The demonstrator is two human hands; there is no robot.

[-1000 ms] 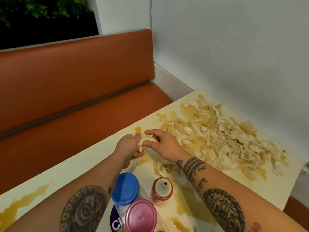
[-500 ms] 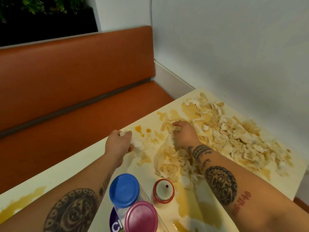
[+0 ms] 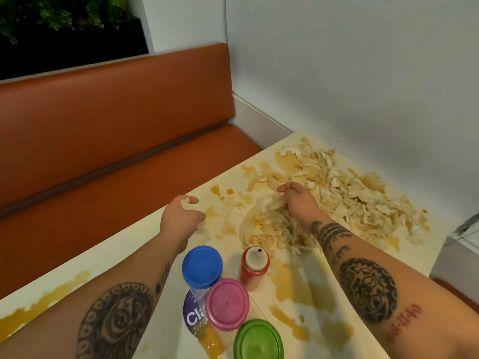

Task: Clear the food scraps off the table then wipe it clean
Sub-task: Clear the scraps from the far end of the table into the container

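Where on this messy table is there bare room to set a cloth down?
Barest is the strip of table along the bench-side edge, between the left hand and the yellow spill. Crowded: food scraps toward the wall, around the right hand, and lidded containers nearest the camera.

This is looking like a restaurant booth: an orange padded bench (image 3: 116,125) is running along the wall (image 3: 337,73) beside the counter (image 3: 124,244), a red squeeze bottle (image 3: 254,268) is standing on it, and greenery (image 3: 51,14) is growing behind the seat.

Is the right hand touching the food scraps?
Touching. In the head view the right hand rests on the food scraps, its fingers curled into them, with no gap.
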